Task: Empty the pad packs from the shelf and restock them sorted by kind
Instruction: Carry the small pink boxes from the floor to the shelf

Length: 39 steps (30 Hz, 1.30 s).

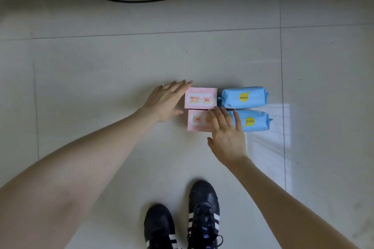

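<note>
The pad packs lie on the tiled floor (121, 56): two pink packs (201, 98) flanked by the spread left hand (168, 100) and spread right hand (227, 133), two blue packs (243, 97) just right, long axes sideways.

**Four packs in a block on the floor**

Two boxed packs lie left, far one (201, 98) touching near one (197, 120). Two pillow packs lie right, far (244, 97) and near (254, 121). Shoes (182, 220) stand nearer; a cable (141, 0) lies farthest.
</note>
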### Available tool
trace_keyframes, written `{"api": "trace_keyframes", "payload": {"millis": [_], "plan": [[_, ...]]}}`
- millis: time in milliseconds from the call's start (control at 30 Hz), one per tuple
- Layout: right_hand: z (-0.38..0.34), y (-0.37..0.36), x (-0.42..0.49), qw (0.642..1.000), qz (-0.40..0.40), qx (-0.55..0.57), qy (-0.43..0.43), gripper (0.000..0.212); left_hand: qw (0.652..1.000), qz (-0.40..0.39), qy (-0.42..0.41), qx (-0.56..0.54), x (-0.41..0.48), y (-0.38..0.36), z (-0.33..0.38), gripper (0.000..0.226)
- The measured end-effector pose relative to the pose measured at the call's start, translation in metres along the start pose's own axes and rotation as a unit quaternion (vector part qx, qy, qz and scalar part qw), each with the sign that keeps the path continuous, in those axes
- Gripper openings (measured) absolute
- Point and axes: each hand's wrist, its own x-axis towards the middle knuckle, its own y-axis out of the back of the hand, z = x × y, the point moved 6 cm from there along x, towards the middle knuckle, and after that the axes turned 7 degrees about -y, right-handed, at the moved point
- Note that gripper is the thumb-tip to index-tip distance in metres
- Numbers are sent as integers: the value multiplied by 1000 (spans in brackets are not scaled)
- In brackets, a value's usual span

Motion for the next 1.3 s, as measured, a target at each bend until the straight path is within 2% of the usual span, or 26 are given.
{"api": "trace_keyframes", "payload": {"millis": [167,300,467,633,800,1067,1300], "plan": [[0,-6,1,998,60,-26,-2,61,1000,11,-15,5,9,-1,-5,79],[1,-7,4,997,80,-18,0,59,999,26,-28,6,10,2,-9,80],[2,-8,10,997,77,-5,-7,56,999,35,-38,5,15,1,-10,80],[2,-2,12,997,71,26,-14,44,997,50,-49,-18,17,6,-11,74],[-3,10,4,996,69,49,-5,44,997,48,-33,-45,3,17,-16,69],[-15,54,-17,996,23,90,0,55,996,47,27,-75,-53,50,-25,67],[-20,128,-44,974,-63,217,-30,59,984,83,81,-138,-120,111,-10,64]]}}
